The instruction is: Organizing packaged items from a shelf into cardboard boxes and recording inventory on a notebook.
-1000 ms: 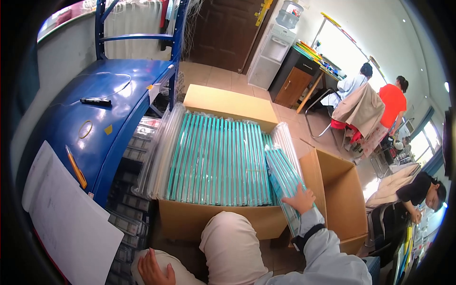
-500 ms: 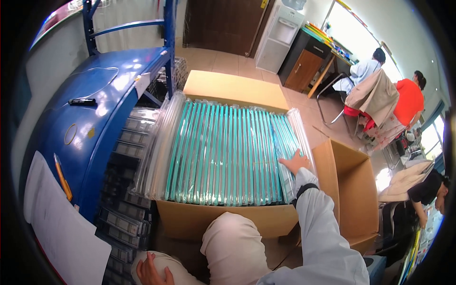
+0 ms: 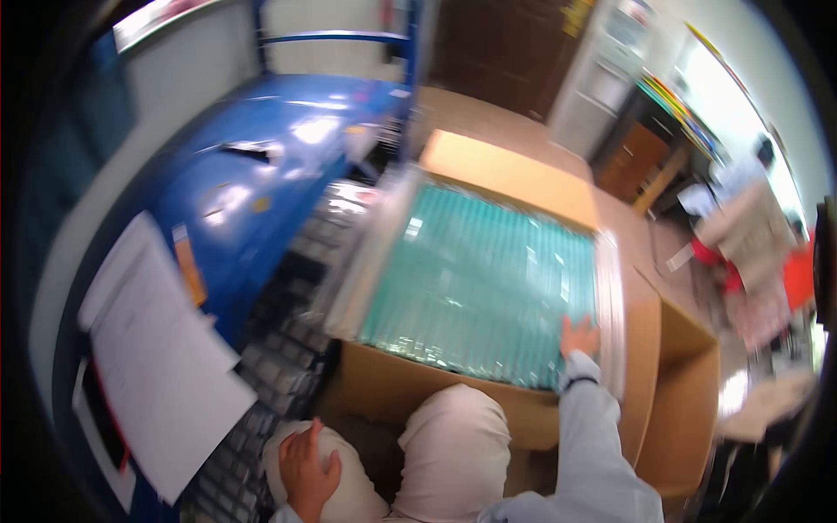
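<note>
Brown door (image 3: 514,52) behind | teal packs (image 3: 479,288) | hands: right (image 3: 579,338) seemingly touching, left (image 3: 307,472) apart

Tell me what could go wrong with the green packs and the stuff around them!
The packs stand squeezed side by side, and the right hand is at their right end, so fingers might get pinched. The papers seem to poke past the edge of the blue shelf, so a bump could knock them off. The right knee is close to the box, so it might nudge it.
</note>
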Demonstrator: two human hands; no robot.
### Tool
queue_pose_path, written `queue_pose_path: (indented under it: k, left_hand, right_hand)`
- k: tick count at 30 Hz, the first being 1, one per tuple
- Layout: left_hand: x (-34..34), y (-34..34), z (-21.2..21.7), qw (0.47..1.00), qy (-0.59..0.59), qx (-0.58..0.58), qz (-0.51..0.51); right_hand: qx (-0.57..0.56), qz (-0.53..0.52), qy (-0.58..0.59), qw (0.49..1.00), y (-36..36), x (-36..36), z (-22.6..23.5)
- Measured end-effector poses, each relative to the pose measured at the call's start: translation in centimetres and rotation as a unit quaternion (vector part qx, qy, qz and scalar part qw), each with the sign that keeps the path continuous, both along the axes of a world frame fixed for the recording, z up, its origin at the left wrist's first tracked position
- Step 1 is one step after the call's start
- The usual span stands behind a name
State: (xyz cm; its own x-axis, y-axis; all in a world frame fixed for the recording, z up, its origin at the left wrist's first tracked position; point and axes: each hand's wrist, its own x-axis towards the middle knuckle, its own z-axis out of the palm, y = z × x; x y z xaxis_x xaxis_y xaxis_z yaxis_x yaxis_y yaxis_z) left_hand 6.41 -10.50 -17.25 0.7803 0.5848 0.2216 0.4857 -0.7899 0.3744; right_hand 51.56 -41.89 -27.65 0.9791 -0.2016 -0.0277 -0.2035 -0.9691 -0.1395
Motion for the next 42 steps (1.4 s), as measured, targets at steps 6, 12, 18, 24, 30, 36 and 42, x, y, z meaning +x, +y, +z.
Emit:
queue_pose_path:
  k: [6,12,18,24,30,36,42]
  left_hand:
    - [-1.9,1.2,1.4,0.984,-0.062,-0.119,-0.113]
    - [-7.2,0.4,13.1,0.956,-0.128,-0.119,-0.234]
    - [-10.6,2.0,21.1,0.961,-0.101,0.071,-0.248]
    - [-10.9,7.5,22.7,0.978,0.01,0.047,-0.203]
    - [-5.4,14.3,17.7,0.985,0.013,0.133,-0.112]
    - [-4.2,15.4,15.6,0.988,0.021,0.145,-0.048]
    - [-3.4,15.1,16.0,0.985,0.026,0.165,-0.047]
  right_hand:
    - [-0.14,0.287,0.108,0.941,-1.3,2.7,3.9]
    - [0.198,0.504,-0.041,0.84,14.8,-7.4,20.6]
    - [0.304,0.662,-0.087,0.68,28.3,-17.1,30.2]
    - [0.367,0.684,-0.071,0.626,39.9,-22.2,29.8]
    - [0.194,0.775,-0.269,0.537,46.5,-23.9,27.4]
    - [0.112,0.825,-0.302,0.464,46.9,-23.8,27.9]
    - [0.549,0.612,-0.1,0.56,47.9,-25.0,28.4]
